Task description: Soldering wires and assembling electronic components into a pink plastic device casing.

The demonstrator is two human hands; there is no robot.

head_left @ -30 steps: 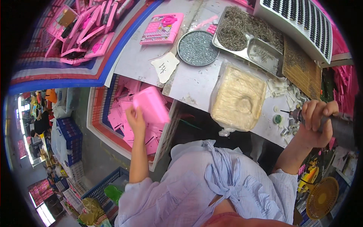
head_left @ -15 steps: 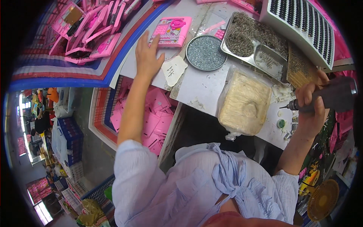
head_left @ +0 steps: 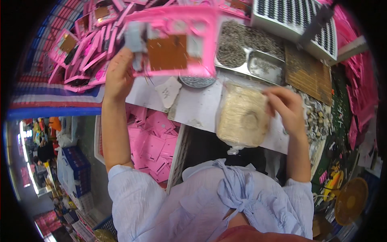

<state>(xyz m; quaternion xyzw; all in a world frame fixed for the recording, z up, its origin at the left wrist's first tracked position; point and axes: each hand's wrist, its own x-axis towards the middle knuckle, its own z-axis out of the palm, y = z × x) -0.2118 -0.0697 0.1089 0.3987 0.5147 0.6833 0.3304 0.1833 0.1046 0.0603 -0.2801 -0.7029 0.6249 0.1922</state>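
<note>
My left hand (head_left: 120,74) grips the left edge of a pink plastic toy casing (head_left: 207,44), raised above the table and blurred by motion. Its inner side shows, with a brown circuit board (head_left: 167,52), a greyish part at the left and thin wires dangling below. My right hand (head_left: 287,108) is at the right edge of a cream-coloured block (head_left: 242,115) wrapped in clear plastic. Its fingers are bent and drawn together at the block; whether they pinch anything is hidden. A dark screwdriver-like tool (head_left: 318,26) hangs at the upper right, out of both hands.
Many pink casings (head_left: 86,52) fill a basket at far left. Flat pink parts (head_left: 155,141) lie in a crate below the table. A round dish (head_left: 197,81) sits partly behind the raised casing. A metal tray (head_left: 250,72) of small metal pieces and a white rack (head_left: 282,20) stand behind.
The casing, lying face up on the table before, is now lifted in my left hand with its inside showing. My right hand has let go of the dark screwdriver and moved left to the block.
</note>
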